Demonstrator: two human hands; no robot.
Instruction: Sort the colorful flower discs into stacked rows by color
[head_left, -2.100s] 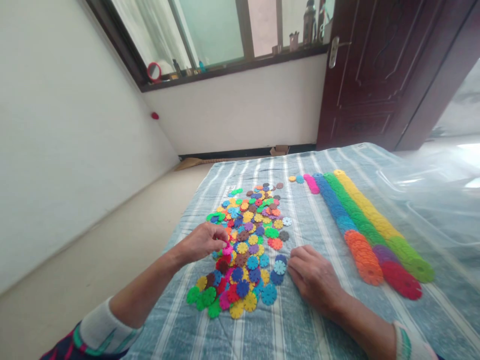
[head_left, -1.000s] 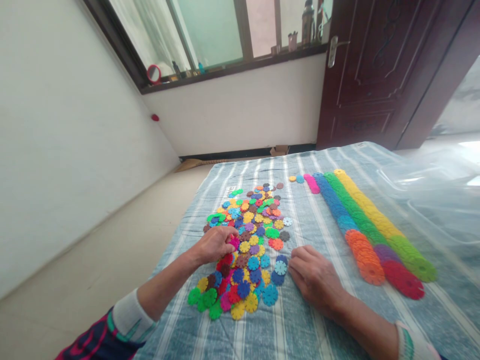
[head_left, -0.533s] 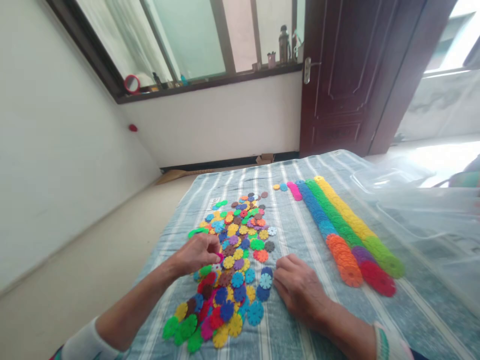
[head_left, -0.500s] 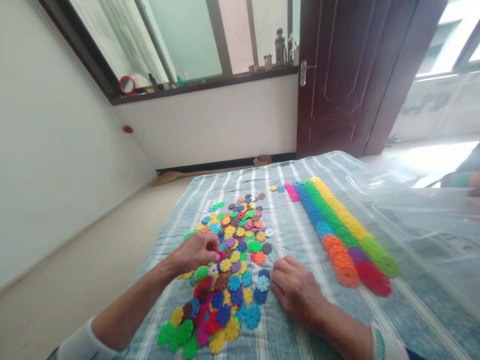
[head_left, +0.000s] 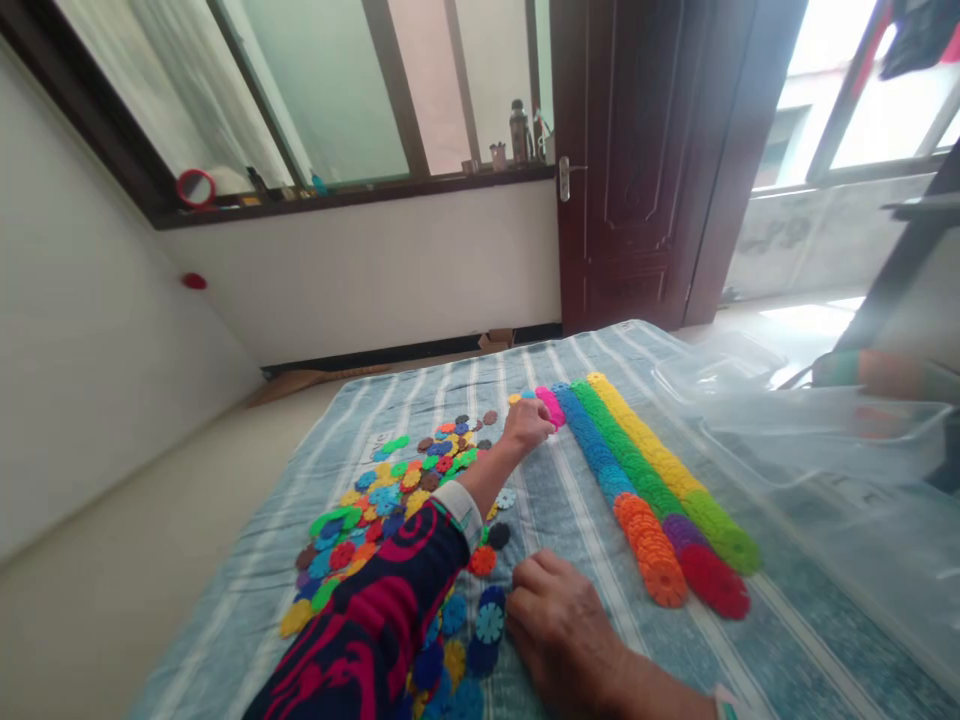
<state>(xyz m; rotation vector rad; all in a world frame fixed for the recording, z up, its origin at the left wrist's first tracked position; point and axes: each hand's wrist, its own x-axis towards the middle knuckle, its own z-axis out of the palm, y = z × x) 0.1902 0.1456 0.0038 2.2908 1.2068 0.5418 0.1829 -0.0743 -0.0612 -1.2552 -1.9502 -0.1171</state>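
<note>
At the near end of the short pink row (head_left: pixel 550 404), my left hand (head_left: pixel 529 424) is closed on a pink disc, mostly hidden by the fingers. My right hand (head_left: pixel 564 622) rests on the cloth with curled fingers, beside a few blue discs (head_left: pixel 490 624); what it holds, if anything, is hidden. A mixed pile of coloured notched discs (head_left: pixel 382 498) lies on the left, partly covered by my left sleeve. Right of the pink row run overlapping rows: blue (head_left: pixel 592 440) ending in orange (head_left: pixel 649 550), green (head_left: pixel 626 450) ending in purple and red, yellow (head_left: pixel 645 438) ending in lime.
Clear plastic containers (head_left: pixel 832 425) stand on the right of the striped cloth (head_left: pixel 255 570). Beyond the cloth are a dark red door (head_left: pixel 637 150) and a window sill (head_left: pixel 360 190) with a flask (head_left: pixel 519 132) and a round red mirror (head_left: pixel 196 188).
My left hand has moved from the mixed pile, up and right, to the pink row with the pink disc. My right hand stays by the blue discs. The view has shifted.
</note>
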